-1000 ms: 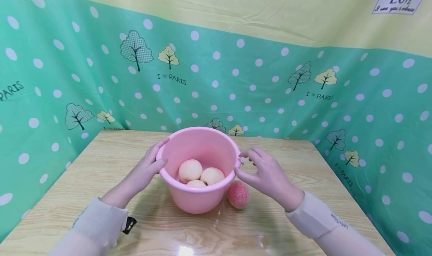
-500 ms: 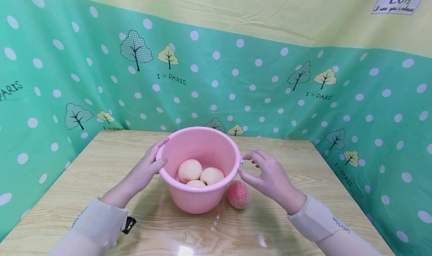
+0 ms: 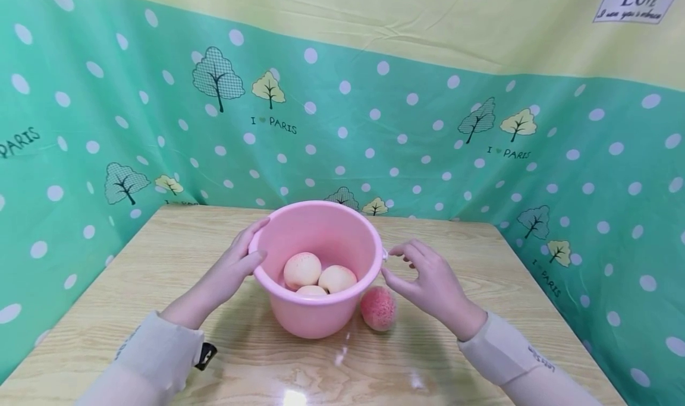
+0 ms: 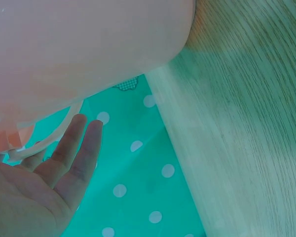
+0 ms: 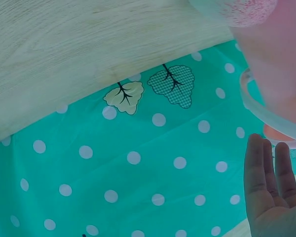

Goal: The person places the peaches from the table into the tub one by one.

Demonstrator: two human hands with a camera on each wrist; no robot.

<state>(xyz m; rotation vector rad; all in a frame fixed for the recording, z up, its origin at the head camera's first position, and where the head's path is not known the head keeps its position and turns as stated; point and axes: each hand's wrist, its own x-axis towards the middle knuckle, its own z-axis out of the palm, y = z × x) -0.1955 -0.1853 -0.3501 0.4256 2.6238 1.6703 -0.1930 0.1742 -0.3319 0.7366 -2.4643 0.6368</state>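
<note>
A pink plastic bucket [image 3: 316, 320] stands upright on the table with three pale, pink-tinged peaches [image 3: 302, 270] inside. My left hand [image 3: 230, 272] holds its left rim, thumb over the edge and fingers along the outside. In the left wrist view two fingers [image 4: 84, 153] of that hand stretch out beside the bucket wall. My right hand [image 3: 430, 281] is by the right rim, fingertips close to the handle's pivot knob [image 3: 385, 255], holding nothing. The bucket's handle [image 5: 269, 116] shows in the right wrist view; the bucket hides it from the head view. A redder speckled peach [image 3: 379, 308] lies outside, right of the bucket.
The wood-grain table [image 3: 176, 233] carries the bucket and the loose peach. A green dotted cloth [image 3: 321, 132] with printed trees hangs along the back and both sides. A black clip-like piece [image 3: 206, 356] sits at the left cuff.
My right hand has drawn slightly to the right, off the bucket's right rim. The left hand, the bucket and the peaches stay in place.
</note>
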